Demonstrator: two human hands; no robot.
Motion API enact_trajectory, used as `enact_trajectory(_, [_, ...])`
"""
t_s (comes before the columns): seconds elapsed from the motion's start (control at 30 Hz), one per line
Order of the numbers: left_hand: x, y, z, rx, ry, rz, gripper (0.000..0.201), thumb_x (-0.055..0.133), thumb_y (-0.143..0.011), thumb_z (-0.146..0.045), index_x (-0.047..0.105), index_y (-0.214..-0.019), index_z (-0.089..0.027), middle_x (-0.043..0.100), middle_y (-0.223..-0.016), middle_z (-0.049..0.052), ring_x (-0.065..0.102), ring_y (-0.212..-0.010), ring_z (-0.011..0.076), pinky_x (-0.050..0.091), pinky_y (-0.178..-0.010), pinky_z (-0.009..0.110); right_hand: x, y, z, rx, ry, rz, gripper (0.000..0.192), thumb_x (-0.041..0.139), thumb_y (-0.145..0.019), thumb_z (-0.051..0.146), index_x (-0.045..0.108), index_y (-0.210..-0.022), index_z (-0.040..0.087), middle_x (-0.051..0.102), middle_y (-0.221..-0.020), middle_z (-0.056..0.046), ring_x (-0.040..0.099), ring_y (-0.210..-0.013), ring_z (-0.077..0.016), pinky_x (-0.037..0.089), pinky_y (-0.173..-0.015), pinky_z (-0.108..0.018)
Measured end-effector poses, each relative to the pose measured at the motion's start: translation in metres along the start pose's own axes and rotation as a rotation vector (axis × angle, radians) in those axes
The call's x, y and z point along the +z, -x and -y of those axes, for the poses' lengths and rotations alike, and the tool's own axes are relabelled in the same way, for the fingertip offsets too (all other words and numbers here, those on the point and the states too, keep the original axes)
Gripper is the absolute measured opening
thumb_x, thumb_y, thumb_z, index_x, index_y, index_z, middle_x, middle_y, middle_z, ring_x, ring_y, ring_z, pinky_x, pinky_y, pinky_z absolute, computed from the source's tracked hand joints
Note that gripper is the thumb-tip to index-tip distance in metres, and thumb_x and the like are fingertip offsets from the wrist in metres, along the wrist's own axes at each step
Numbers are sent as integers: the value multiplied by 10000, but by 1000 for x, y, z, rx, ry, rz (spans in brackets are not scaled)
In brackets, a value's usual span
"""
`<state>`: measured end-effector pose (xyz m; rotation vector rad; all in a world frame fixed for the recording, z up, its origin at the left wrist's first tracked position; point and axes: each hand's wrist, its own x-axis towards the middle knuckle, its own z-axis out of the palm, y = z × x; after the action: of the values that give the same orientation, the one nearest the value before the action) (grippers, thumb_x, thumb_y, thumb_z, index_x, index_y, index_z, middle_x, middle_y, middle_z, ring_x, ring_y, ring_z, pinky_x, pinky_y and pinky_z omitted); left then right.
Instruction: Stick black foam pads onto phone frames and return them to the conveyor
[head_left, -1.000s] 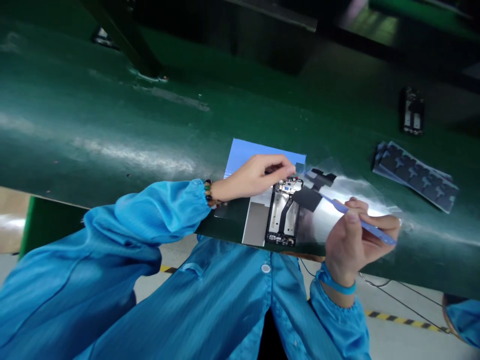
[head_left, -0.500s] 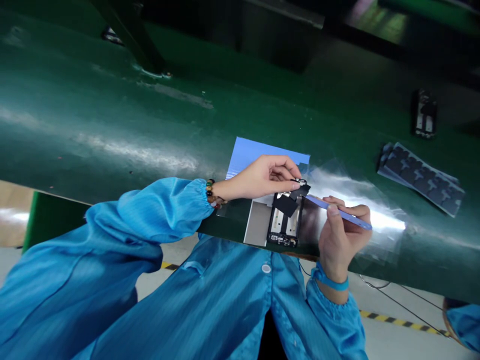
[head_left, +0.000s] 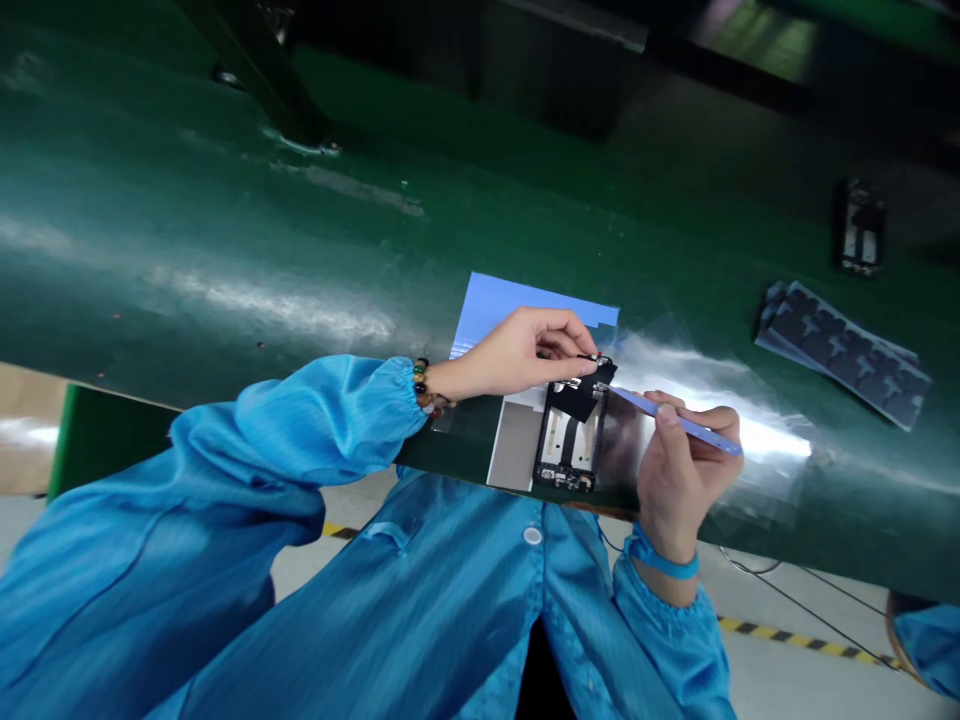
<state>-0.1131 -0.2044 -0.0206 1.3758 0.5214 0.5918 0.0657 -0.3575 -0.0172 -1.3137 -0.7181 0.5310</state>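
Phone frame [head_left: 571, 445] lies flat near the front edge of the green desk [head_left: 225, 250], stripped open and facing up, one end toward the person's chest, and over its far end sits a black film patch [head_left: 581, 397], partly down and partly lifted by the look of it. The left hand [head_left: 517, 352] is pinched at that far end, fingertips closed on the patch's upper edge right by a small red-and-white tab. The right hand [head_left: 679, 470] is wrapped around a flat blue plastic pry tool [head_left: 675, 420], its thin tip reaching in to the right side of the patch, touching or all but touching it; I cannot tell which. Laying the patch onto the frame looks like the step in hand, and it seems about half done. What comes next would call for a steady left-hand hold while the tool tip presses the film flat without shifting it off line. Under the frame lie a grey card [head_left: 517, 450] and a blue sheet [head_left: 502, 300]; clear glossy film [head_left: 750, 430] spreads to the right. Further right, a stack of sheets carrying dark patches [head_left: 844, 350], and well beyond it another frame [head_left: 860, 228].
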Motion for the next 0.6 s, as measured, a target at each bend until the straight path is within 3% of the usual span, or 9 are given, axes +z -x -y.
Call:
enact_trajectory(0.2, [-1,3,-3,62,-137,-1,179,797,-953,-299,732,-1026,-148,806,-972,70,757,-873,141,572,-803,276,-4,-4,-3,-5,-29,-47,302,902,-829,221,602,-863,232,760,-810,36,794,-883,-179,633,-1014,-449])
enact_trajectory(0.3, [-8,3,-6,196,-390,-31,114,721,-994,-267,740,-1054,-172,801,-1028,62,734,-927,160,559,-864,315,-11,-9,-7,6,-14,-107,299,893,-811,219,597,-847,235,753,-775,47,787,-849,-172,619,-1037,-450])
enact_trajectory(0.43, [-17,4,-1,324,-803,90,242,705,-995,-246,722,-1231,-194,790,-1235,79,704,-1152,242,477,-1015,411,-11,-9,-9,81,59,-81,310,883,-815,229,573,-831,234,770,-815,18,788,-871,-193,622,-1040,-494])
enact_trajectory(0.6, [-15,6,8,346,-939,136,326,738,-1006,-328,698,-1307,-208,784,-1297,80,685,-1213,260,402,-1027,419,0,-10,-8,103,82,-78,319,892,-806,219,573,-824,227,739,-811,26,777,-881,-198,629,-1021,-478])
